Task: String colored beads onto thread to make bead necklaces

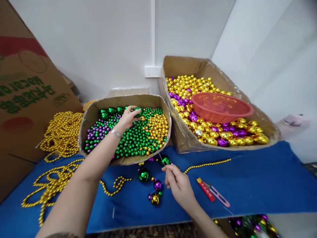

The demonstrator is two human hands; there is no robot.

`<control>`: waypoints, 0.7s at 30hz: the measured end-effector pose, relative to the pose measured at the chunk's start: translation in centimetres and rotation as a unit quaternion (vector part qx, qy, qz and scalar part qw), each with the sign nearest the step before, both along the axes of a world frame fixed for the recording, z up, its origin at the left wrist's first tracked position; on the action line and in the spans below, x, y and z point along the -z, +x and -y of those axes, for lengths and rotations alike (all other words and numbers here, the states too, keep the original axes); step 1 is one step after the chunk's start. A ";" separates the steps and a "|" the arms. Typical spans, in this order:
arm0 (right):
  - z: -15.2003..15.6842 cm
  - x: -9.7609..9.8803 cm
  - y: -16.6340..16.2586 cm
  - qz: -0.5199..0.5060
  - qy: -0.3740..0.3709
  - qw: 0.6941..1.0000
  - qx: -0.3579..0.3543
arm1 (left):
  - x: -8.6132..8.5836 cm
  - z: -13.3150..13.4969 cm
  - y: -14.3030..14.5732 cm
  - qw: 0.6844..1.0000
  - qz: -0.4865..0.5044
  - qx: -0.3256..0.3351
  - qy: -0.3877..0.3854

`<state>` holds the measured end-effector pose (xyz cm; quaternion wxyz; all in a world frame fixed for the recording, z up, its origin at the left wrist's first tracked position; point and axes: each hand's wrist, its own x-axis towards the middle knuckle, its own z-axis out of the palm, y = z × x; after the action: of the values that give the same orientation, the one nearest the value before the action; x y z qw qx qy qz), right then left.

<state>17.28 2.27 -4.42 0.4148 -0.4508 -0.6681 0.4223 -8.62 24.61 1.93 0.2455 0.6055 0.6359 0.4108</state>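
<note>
My left hand (129, 116) reaches over a cardboard box (124, 161) of loose beads, its fingers closed on a large shiny green bead (138, 112). Below lie small green beads (132, 138), purple beads (99, 130) and gold beads (158, 127). In front of the box, my right hand (179, 185) pinches a thin string (160, 157) whose end points up toward the box rim. Beside that hand on the blue cloth rests a partly strung garland, with a big green bead (143, 175), a purple bead (157, 184) and a gold bead (155, 199).
A larger box (178, 138) of gold and purple beads holds a red plastic basin (223, 107). Pink thread snips (220, 196) and a red-yellow packet (206, 190) lie at right on the blue cloth (260, 178). Gold bead strands (61, 132) pile at left beside a tall carton (27, 82).
</note>
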 end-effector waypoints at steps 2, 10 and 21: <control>-0.1 0.2 -0.1 0.019 0.022 0.999 0.021 | 0.1 3.9 0.3 0.971 0.227 0.076 -0.005; 0.5 0.1 -0.5 0.061 0.131 0.989 0.032 | 1.2 16.8 2.1 0.830 0.534 0.123 -0.108; 3.6 1.0 0.3 0.133 0.185 0.974 -0.012 | 2.6 20.8 4.4 0.758 0.646 0.044 -0.081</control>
<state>17.54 -1.37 -5.44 0.3935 -0.4106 -0.7889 0.2328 -4.17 3.80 -0.68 0.6637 0.2018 0.3301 0.6402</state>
